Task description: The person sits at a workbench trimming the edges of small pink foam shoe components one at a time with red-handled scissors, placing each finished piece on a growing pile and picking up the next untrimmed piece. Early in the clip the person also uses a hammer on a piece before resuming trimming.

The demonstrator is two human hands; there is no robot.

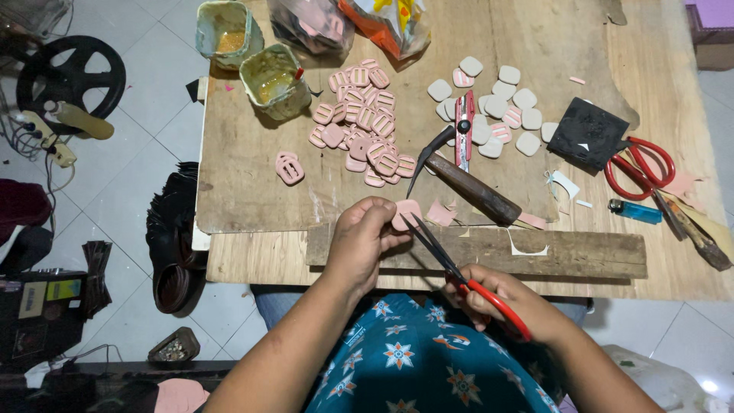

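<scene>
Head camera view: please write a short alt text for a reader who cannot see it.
Seen from above, a person's left hand holds a small pink piece while the right hand cuts it with red-handled scissors. The wooden table beyond holds a heap of pink pieces, grey pieces and a hammer.

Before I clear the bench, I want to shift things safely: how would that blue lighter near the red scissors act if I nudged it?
The blue lighter lies flat on its side on the wooden table, so it would probably slide rather than tip. It looks small and plastic, likely light. Its smooth body may skid toward the red scissors beside it.
</scene>
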